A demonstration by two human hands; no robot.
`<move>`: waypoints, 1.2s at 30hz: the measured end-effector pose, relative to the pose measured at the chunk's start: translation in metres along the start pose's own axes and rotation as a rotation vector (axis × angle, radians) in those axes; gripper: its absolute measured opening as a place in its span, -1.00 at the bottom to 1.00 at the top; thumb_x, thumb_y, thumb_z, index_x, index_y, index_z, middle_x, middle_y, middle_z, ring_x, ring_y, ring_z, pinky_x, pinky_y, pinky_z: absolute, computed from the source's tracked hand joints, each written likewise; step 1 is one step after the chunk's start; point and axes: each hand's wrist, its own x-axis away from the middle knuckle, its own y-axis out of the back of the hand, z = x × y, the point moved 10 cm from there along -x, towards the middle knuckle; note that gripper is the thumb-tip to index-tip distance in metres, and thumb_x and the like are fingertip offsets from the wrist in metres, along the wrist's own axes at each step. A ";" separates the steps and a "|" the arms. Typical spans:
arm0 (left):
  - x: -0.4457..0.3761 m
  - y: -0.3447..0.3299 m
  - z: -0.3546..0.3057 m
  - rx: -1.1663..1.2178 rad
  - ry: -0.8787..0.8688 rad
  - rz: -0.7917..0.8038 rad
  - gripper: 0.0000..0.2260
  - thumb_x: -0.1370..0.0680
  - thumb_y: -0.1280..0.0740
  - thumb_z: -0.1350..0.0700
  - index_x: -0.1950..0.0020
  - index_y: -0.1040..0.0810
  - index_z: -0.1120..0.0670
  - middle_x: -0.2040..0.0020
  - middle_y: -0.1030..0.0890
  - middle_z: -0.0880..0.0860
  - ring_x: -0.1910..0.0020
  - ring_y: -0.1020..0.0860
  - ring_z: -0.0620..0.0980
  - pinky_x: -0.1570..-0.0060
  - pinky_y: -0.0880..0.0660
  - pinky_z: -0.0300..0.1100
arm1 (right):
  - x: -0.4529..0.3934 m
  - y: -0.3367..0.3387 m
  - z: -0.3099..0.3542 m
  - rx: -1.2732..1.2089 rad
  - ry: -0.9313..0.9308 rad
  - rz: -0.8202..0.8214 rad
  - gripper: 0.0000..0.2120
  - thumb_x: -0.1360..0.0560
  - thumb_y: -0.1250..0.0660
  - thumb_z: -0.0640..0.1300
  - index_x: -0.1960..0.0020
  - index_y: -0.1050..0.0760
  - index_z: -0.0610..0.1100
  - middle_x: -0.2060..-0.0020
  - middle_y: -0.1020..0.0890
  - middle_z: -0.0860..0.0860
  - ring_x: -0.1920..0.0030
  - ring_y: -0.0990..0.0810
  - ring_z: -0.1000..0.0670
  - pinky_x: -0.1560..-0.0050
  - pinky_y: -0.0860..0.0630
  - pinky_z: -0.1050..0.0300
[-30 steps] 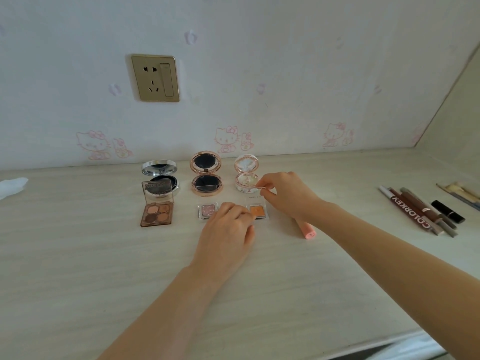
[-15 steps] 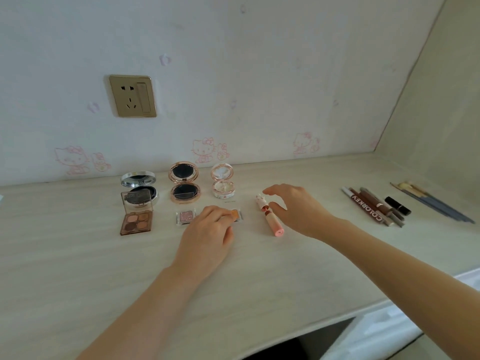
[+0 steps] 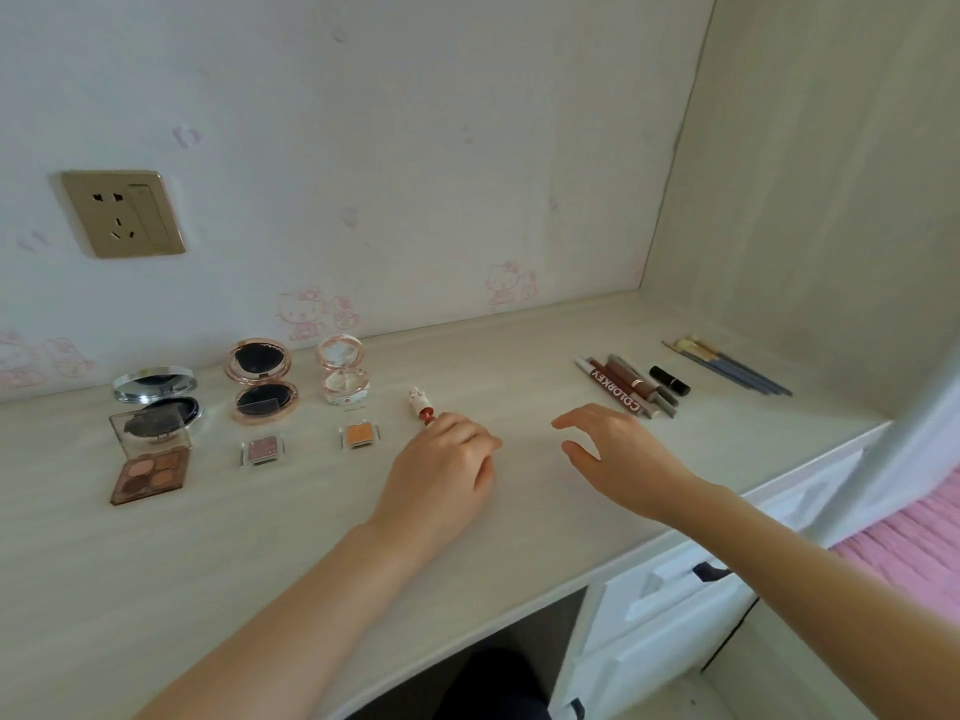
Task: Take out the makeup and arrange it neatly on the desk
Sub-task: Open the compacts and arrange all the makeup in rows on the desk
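Currently | step: lining up lip tube right of orange shadow pan on bench | left hand grips its lower end | right hand released, hovering | next: likely straighten tube, then release.

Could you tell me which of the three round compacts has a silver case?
The silver compact at the far left, behind the eyeshadow palette. The middle compact and the smaller compact have rose-gold cases.

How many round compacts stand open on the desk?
3, in a row by the wall: a silver compact on the left, partly behind the eyeshadow palette; a rose-gold compact in the middle; a small pink compact on the right. None seems hidden.
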 end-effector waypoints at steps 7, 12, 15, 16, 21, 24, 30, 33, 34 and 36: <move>-0.044 -0.044 -0.045 0.014 -0.063 0.038 -0.74 -0.53 -0.26 0.17 -0.16 -0.62 0.04 -0.11 -0.62 -0.08 -0.21 -0.44 -0.09 -0.13 -0.34 -0.22 | 0.016 0.026 -0.060 0.013 -0.072 -0.065 -0.74 -0.56 -0.24 -0.07 -0.24 -0.51 -0.02 -0.21 -0.56 0.07 -0.25 -0.48 0.03 -0.23 -0.45 0.09; -0.082 -0.078 -0.059 0.024 -0.079 0.126 -0.71 -0.54 -0.21 0.15 -0.21 -0.58 0.03 -0.16 -0.59 -0.06 -0.25 -0.40 -0.06 -0.12 -0.39 -0.19 | 0.018 0.037 -0.100 0.042 -0.142 -0.089 -0.74 -0.56 -0.24 -0.07 -0.23 -0.52 0.00 -0.23 -0.54 0.04 -0.22 -0.49 0.00 -0.20 -0.45 0.10; -0.098 -0.094 -0.061 0.019 -0.062 0.175 -0.71 -0.54 -0.20 0.14 -0.22 -0.57 0.03 -0.17 -0.58 -0.04 -0.25 -0.40 -0.03 -0.12 -0.43 -0.15 | 0.017 0.036 -0.116 0.049 -0.170 -0.087 -0.74 -0.57 -0.22 -0.08 -0.24 -0.51 0.01 -0.20 -0.54 0.05 -0.22 -0.47 0.01 -0.20 -0.43 0.11; -0.102 -0.099 -0.061 0.013 -0.056 0.191 -0.71 -0.55 -0.20 0.14 -0.22 -0.57 0.03 -0.17 -0.58 -0.03 -0.25 -0.40 -0.02 -0.12 -0.43 -0.12 | 0.016 0.035 -0.121 0.045 -0.178 -0.088 -0.74 -0.57 -0.21 -0.09 -0.24 -0.51 0.01 -0.20 -0.54 0.05 -0.22 -0.47 0.01 -0.20 -0.42 0.12; -0.119 -0.113 -0.057 -0.011 -0.046 0.219 -0.71 -0.55 -0.19 0.14 -0.22 -0.57 0.03 -0.17 -0.58 -0.01 -0.24 -0.40 0.00 -0.10 -0.45 -0.10 | 0.010 0.034 -0.132 0.032 -0.178 -0.119 -0.75 -0.56 -0.21 -0.14 -0.19 -0.55 0.00 -0.15 -0.56 0.06 -0.18 -0.47 0.01 -0.16 -0.43 0.13; -0.128 -0.117 -0.051 -0.004 -0.024 0.215 -0.71 -0.54 -0.19 0.16 -0.20 -0.59 0.04 -0.17 -0.58 -0.01 -0.23 -0.41 0.01 -0.09 -0.46 -0.11 | 0.003 0.036 -0.135 0.036 -0.159 -0.152 -0.77 -0.56 -0.22 -0.16 -0.15 -0.57 -0.03 -0.07 -0.58 0.04 -0.10 -0.49 -0.01 -0.04 -0.40 0.20; -0.156 -0.124 -0.044 0.065 0.036 0.180 -0.75 -0.53 -0.21 0.17 -0.13 -0.61 0.08 -0.14 -0.57 0.04 -0.20 -0.41 0.06 -0.11 -0.46 -0.03 | -0.019 0.044 -0.141 0.068 -0.165 -0.168 -0.79 -0.56 -0.22 -0.14 -0.14 -0.56 -0.05 0.01 -0.56 0.01 -0.04 -0.47 -0.05 0.02 -0.43 0.12; -0.175 -0.132 -0.040 0.132 0.104 0.186 -0.73 -0.55 -0.21 0.17 -0.20 -0.57 0.11 -0.18 -0.55 0.08 -0.26 -0.39 0.09 -0.17 -0.43 0.00 | -0.031 0.043 -0.146 0.101 -0.201 -0.145 -0.77 -0.56 -0.22 -0.08 -0.18 -0.52 -0.06 -0.03 -0.53 -0.01 -0.08 -0.45 -0.06 0.02 -0.40 0.13; -0.181 -0.136 -0.039 0.153 0.124 0.197 -0.70 -0.55 -0.20 0.17 -0.25 -0.54 0.13 -0.23 -0.53 0.08 -0.30 -0.36 0.09 -0.21 -0.41 0.00 | -0.035 0.043 -0.147 0.109 -0.209 -0.137 -0.75 -0.57 -0.22 -0.07 -0.20 -0.51 -0.07 -0.06 -0.53 -0.02 -0.10 -0.44 -0.06 -0.01 -0.41 0.12; -0.190 -0.145 -0.038 0.171 0.152 0.230 -0.66 -0.58 -0.17 0.15 -0.34 -0.47 0.15 -0.32 -0.48 0.10 -0.36 -0.30 0.10 -0.27 -0.36 0.01 | -0.041 0.041 -0.147 0.130 -0.209 -0.118 -0.73 -0.57 -0.22 -0.06 -0.22 -0.50 -0.08 -0.10 -0.52 -0.03 -0.13 -0.43 -0.07 -0.08 -0.42 0.09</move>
